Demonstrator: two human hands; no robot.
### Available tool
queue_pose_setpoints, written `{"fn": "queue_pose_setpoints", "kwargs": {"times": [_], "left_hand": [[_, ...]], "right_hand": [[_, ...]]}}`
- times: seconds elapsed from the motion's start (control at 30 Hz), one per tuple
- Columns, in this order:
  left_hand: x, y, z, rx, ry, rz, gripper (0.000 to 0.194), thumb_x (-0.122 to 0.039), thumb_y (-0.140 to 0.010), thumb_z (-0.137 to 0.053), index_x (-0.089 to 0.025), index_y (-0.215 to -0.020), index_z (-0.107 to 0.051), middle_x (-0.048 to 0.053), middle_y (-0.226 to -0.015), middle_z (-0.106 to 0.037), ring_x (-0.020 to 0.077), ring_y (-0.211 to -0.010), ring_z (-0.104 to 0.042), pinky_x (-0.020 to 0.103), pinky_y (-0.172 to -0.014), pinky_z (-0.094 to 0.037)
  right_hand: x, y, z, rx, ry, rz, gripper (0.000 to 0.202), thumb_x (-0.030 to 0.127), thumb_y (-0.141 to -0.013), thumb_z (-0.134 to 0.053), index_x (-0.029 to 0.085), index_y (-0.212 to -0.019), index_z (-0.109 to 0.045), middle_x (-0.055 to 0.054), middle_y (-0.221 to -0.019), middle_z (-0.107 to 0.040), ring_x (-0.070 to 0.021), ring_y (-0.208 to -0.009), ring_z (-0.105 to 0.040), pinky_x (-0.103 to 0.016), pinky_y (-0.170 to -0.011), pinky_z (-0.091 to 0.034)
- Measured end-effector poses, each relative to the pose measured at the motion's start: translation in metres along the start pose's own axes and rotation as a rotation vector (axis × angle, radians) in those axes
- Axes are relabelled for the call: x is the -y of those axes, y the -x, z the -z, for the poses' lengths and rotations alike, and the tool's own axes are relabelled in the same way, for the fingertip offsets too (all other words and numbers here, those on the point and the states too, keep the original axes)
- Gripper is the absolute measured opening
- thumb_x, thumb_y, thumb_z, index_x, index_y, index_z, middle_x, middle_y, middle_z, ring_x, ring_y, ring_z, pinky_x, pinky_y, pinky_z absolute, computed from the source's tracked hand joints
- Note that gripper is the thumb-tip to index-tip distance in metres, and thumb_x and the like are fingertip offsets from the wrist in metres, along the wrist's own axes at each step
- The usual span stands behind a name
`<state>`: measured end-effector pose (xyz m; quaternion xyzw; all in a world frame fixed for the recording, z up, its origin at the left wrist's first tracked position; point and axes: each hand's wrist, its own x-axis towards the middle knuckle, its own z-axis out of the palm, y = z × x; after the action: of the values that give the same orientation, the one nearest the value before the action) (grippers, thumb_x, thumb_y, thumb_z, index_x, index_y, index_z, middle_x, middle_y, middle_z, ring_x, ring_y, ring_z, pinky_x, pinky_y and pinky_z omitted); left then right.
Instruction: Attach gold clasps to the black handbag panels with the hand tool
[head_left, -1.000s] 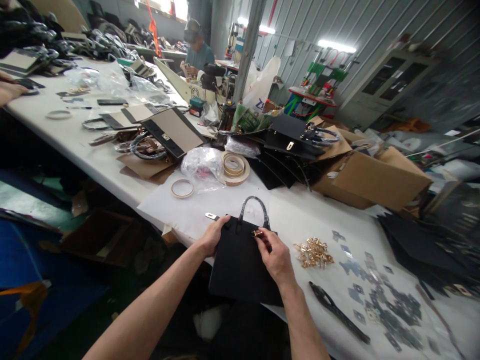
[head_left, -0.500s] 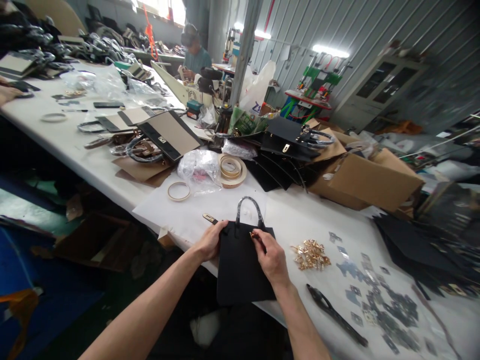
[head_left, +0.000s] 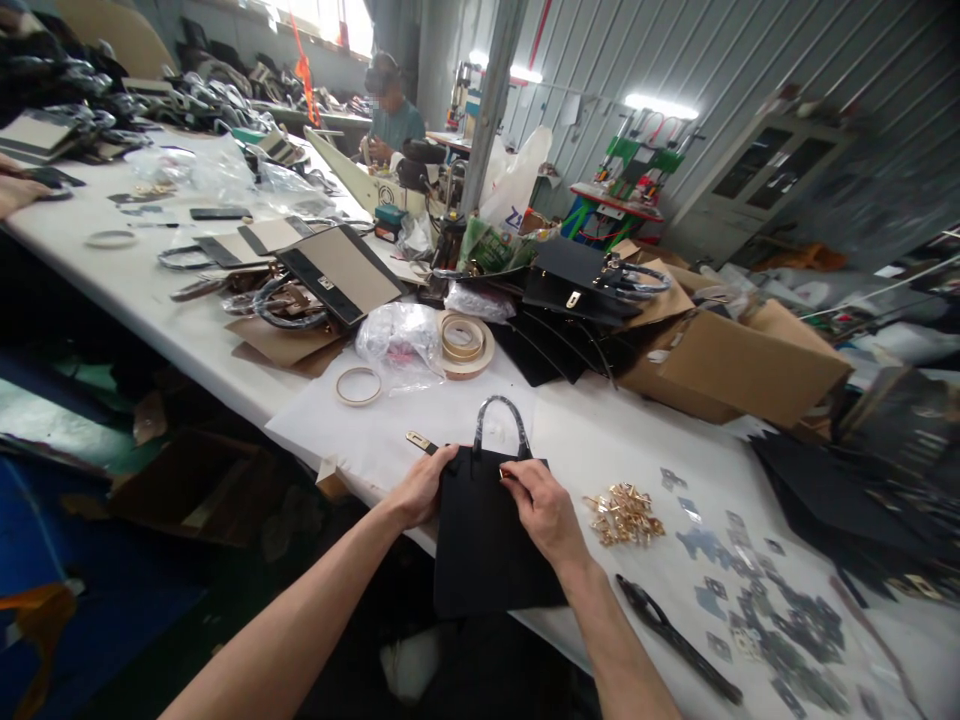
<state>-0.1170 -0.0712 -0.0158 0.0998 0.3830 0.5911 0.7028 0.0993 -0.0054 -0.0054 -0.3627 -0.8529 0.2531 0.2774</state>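
A black bag panel (head_left: 487, 550) with a plastic-wrapped handle (head_left: 501, 402) hangs over the table's front edge. My left hand (head_left: 420, 487) grips its upper left edge, beside a strap with a gold plate (head_left: 421, 442). Near the panel's top right, my right hand (head_left: 541, 505) pinches a small gold metal piece (head_left: 505, 472) against the black surface. Right of that hand lies a heap of gold fittings (head_left: 626, 515). A black-handled tool (head_left: 675, 640) rests in front of the heap, and thin grey metal plates (head_left: 787, 620) are scattered farther right.
Behind the panel are tape rolls (head_left: 463, 345), a clear plastic bag (head_left: 401, 345) and another black bag (head_left: 577, 285). A cardboard box (head_left: 750, 360) stands back right, near stacked black panels (head_left: 840, 500). One person (head_left: 396, 120) sits far back; another person's hand (head_left: 21, 190) shows at far left.
The fingers of my right hand have shifted slightly at the gold piece, leaving more of it visible. My left hand keeps its hold; the view has shifted slightly.
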Motion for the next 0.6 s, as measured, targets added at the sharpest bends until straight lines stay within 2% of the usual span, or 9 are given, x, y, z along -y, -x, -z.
{"fn": "queue_pose_setpoints", "kwargs": {"times": [0.17, 0.33, 0.6], "left_hand": [[0.000, 0.000, 0.000, 0.019, -0.007, 0.003, 0.035, -0.034, -0.088, -0.069, -0.010, -0.113, -0.075, 0.012, -0.093, -0.081, 0.0244, -0.083, -0.077, 0.029, -0.073, -0.060], [0.001, -0.003, 0.001, -0.002, -0.027, -0.015, 0.033, -0.034, -0.085, -0.071, -0.009, -0.107, -0.075, 0.011, -0.087, -0.080, 0.0231, -0.078, -0.076, 0.027, -0.070, -0.058], [-0.001, 0.003, -0.006, -0.026, -0.057, -0.024, 0.027, -0.032, -0.086, -0.071, -0.010, -0.100, -0.076, 0.011, -0.083, -0.079, 0.0212, -0.073, -0.075, 0.026, -0.068, -0.058]], "right_hand": [[0.002, 0.004, -0.008, -0.028, 0.095, 0.024, 0.027, 0.033, -0.107, -0.048, 0.027, -0.122, -0.069, -0.008, -0.106, -0.069, -0.0234, -0.096, -0.070, -0.036, -0.088, -0.058], [0.001, 0.008, -0.015, -0.054, 0.240, 0.107, 0.030, 0.027, -0.108, -0.044, 0.019, -0.128, -0.064, -0.011, -0.109, -0.066, -0.0233, -0.096, -0.070, -0.035, -0.088, -0.059], [-0.002, 0.008, -0.021, -0.063, 0.313, 0.109, 0.028, 0.024, -0.108, -0.043, 0.018, -0.124, -0.065, -0.010, -0.104, -0.064, -0.0213, -0.089, -0.070, -0.031, -0.079, -0.059]]}}
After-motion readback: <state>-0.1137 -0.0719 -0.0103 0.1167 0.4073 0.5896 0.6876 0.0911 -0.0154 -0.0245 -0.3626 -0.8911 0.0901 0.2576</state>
